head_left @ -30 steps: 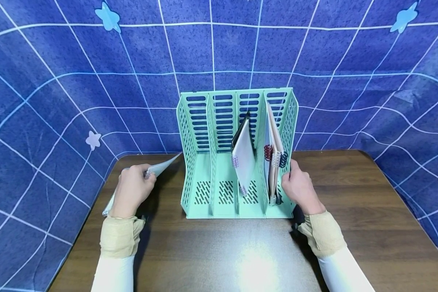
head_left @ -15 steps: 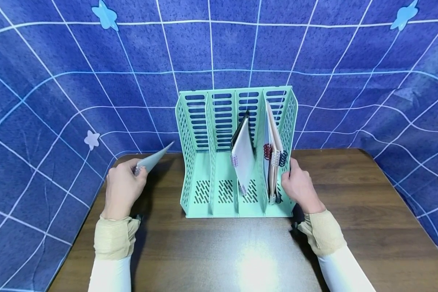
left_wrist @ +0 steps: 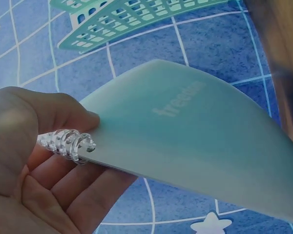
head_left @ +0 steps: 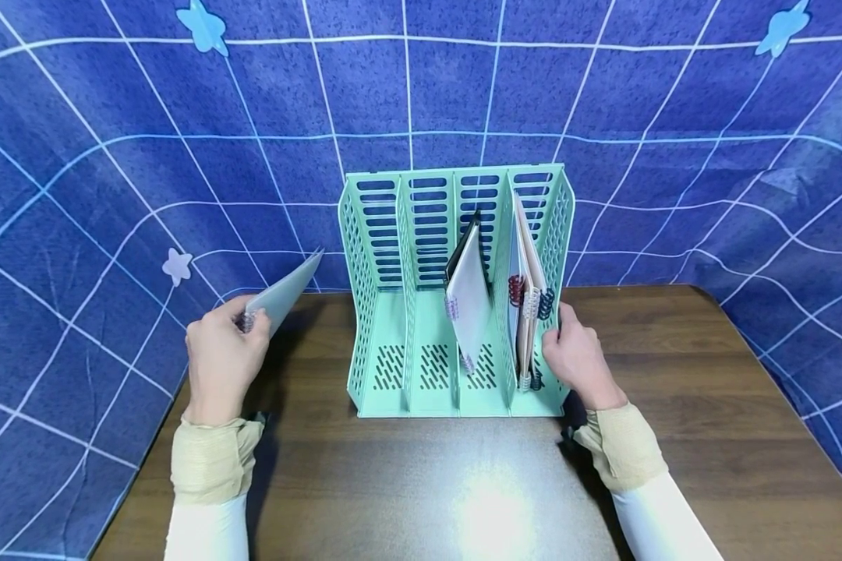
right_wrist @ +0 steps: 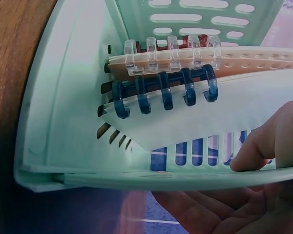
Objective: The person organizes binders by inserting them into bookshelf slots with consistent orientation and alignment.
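Note:
My left hand (head_left: 221,354) pinches a loose-leaf notebook (head_left: 286,294) by its bound edge, left of the rack and above the table. Seen from the left wrist, its cover is pale blue-green with faint lettering, and clear plastic rings (left_wrist: 68,142) sit under the thumb. A mint-green rack (head_left: 386,323) with upright dividers stands centrally. My right hand (head_left: 581,354) grips its right side wall, thumb inside and fingers outside. Several ring notebooks (head_left: 526,273) lean in the rightmost compartment, with dark blue rings (right_wrist: 166,87) nearest that hand. A pale notebook (head_left: 472,292) with lilac rings leans one compartment over, beside something black.
The rack's two left compartments show bare slotted floors. A wooden table (head_left: 421,483) extends in front of the rack and to both sides. Blue cloth (head_left: 449,93) with white grid lines and stars hangs behind and at the sides.
My left hand has moved left, away from the rack, and the notebook has tilted so more of its cover shows. My right hand has stayed on the rack's side wall.

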The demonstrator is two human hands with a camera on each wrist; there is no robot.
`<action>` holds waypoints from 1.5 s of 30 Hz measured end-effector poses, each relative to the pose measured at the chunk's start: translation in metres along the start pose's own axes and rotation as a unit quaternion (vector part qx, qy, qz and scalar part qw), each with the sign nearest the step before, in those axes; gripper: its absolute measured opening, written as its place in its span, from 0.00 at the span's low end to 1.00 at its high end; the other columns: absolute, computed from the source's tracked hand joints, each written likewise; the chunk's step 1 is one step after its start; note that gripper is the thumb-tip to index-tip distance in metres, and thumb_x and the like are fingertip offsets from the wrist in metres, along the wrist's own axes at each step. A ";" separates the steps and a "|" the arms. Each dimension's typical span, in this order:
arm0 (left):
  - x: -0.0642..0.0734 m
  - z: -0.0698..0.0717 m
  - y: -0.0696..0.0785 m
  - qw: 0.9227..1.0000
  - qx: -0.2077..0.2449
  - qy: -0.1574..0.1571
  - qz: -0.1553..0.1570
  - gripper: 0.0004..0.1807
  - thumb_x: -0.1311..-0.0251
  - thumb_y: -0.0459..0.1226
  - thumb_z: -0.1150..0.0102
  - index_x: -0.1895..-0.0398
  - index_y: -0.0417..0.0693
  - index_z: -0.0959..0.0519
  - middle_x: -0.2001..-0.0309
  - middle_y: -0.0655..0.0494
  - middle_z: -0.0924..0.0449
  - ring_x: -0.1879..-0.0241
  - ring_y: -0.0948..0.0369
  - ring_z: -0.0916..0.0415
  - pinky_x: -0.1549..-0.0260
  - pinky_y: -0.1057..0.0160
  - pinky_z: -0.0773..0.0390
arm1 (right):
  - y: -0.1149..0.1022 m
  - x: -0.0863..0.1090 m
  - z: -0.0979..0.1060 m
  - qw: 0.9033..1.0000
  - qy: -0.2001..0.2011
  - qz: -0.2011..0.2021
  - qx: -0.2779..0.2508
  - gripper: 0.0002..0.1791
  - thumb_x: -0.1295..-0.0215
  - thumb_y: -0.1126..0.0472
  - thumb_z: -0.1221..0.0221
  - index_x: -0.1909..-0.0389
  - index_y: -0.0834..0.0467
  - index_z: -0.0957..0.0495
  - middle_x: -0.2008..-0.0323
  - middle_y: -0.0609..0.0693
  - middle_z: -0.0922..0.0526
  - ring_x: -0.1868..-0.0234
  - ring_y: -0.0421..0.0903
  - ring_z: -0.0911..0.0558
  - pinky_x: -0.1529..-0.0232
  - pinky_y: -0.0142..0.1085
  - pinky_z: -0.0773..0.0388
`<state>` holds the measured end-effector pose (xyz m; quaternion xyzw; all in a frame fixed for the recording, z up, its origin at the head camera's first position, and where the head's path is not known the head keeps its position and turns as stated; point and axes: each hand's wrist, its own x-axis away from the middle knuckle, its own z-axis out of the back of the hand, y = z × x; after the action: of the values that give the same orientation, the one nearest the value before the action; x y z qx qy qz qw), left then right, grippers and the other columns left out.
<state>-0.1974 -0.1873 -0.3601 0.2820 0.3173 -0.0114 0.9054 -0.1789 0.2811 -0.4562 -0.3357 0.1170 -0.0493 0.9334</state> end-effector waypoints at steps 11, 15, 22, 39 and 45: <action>-0.002 0.003 0.006 1.000 0.020 0.010 0.003 0.09 0.40 0.37 0.37 0.61 0.51 0.09 0.75 0.52 0.13 0.81 0.68 0.26 0.80 0.74 0.35 | 0.000 -0.001 0.002 1.000 -0.004 -0.008 -0.007 0.31 0.27 0.60 0.53 0.25 0.62 0.39 0.45 0.73 0.19 0.52 0.71 0.18 0.56 0.62 0.23; 0.000 0.006 0.007 0.999 0.029 0.027 0.011 0.09 0.40 0.38 0.37 0.62 0.52 0.09 0.76 0.53 0.13 0.82 0.76 0.29 0.81 0.77 0.35 | 0.001 -0.001 0.002 1.000 -0.008 -0.010 -0.011 0.31 0.27 0.60 0.53 0.24 0.61 0.39 0.43 0.72 0.19 0.51 0.71 0.18 0.55 0.62 0.23; 0.002 0.014 0.018 0.994 0.074 0.081 0.003 0.10 0.41 0.35 0.37 0.62 0.51 0.08 0.78 0.52 0.13 0.82 0.83 0.29 0.81 0.81 0.35 | 0.002 0.000 0.002 1.000 -0.013 -0.018 -0.011 0.31 0.27 0.60 0.54 0.24 0.58 0.39 0.43 0.70 0.19 0.53 0.68 0.18 0.57 0.60 0.23; 0.021 0.054 0.066 0.978 0.146 0.150 0.017 0.10 0.43 0.30 0.35 0.62 0.48 0.08 0.78 0.80 0.22 0.84 0.80 0.26 0.82 0.82 0.31 | 0.001 0.000 0.002 1.000 -0.014 -0.018 -0.010 0.31 0.27 0.60 0.53 0.24 0.59 0.39 0.43 0.70 0.19 0.55 0.66 0.18 0.57 0.59 0.23; 0.029 0.070 0.078 0.967 0.168 0.189 0.019 0.12 0.42 0.31 0.34 0.59 0.54 0.08 0.73 0.64 0.12 0.85 0.77 0.26 0.83 0.81 0.30 | 0.000 0.001 0.002 1.000 -0.017 -0.020 -0.010 0.31 0.27 0.60 0.53 0.24 0.58 0.39 0.44 0.70 0.19 0.58 0.64 0.19 0.60 0.57 0.23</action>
<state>-0.1184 -0.1537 -0.2929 0.4326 0.4709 0.0062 0.7688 -0.1779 0.2821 -0.4550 -0.3484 0.0949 -0.0614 0.9305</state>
